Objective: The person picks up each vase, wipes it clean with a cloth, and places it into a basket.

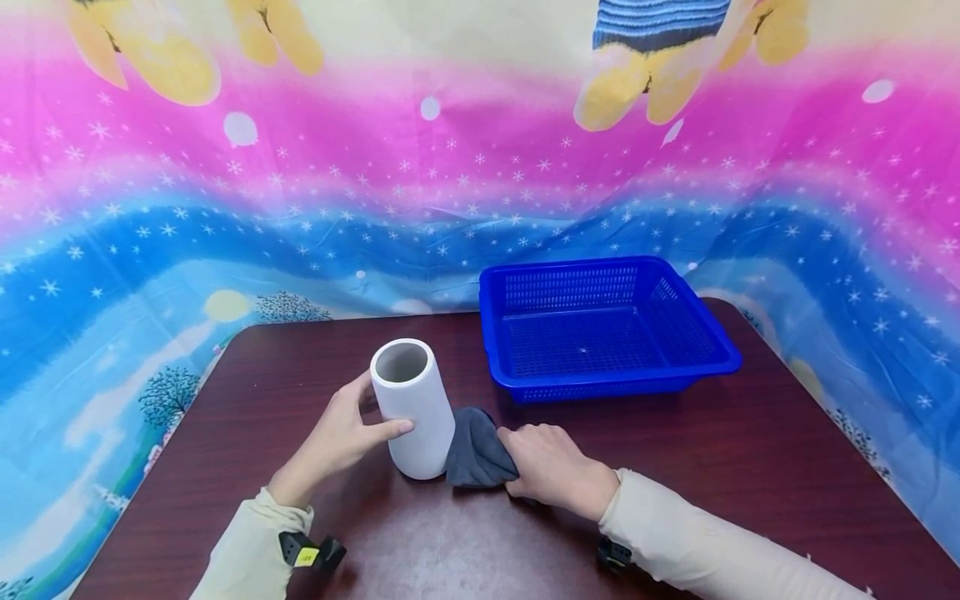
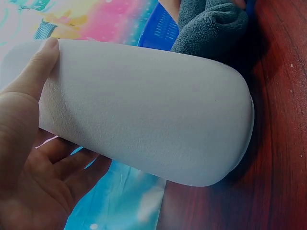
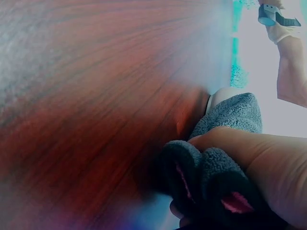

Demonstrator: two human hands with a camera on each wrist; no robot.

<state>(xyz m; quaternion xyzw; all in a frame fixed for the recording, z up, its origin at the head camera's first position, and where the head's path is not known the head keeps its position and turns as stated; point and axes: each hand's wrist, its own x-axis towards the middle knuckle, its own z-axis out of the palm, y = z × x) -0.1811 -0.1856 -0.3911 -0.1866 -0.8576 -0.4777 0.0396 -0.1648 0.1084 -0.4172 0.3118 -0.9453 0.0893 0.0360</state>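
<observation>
Left hand (image 1: 341,437) steadying upright white vase (image 1: 412,408), mouth up, gray cloth (image 1: 474,452) against its base

Basket: blue plastic basket (image 1: 718,340), far right on the table, mesh walls.
Table: dark red wooden table (image 1: 750,467).
Backdrop: pink-and-blue starry cloth (image 1: 150,217) behind, perhaps with cartoon figures.

Both arms wore cream sleeves (image 1: 247,554); each wrist carried a small black camera (image 1: 311,552), the left one with a yellow label
</observation>
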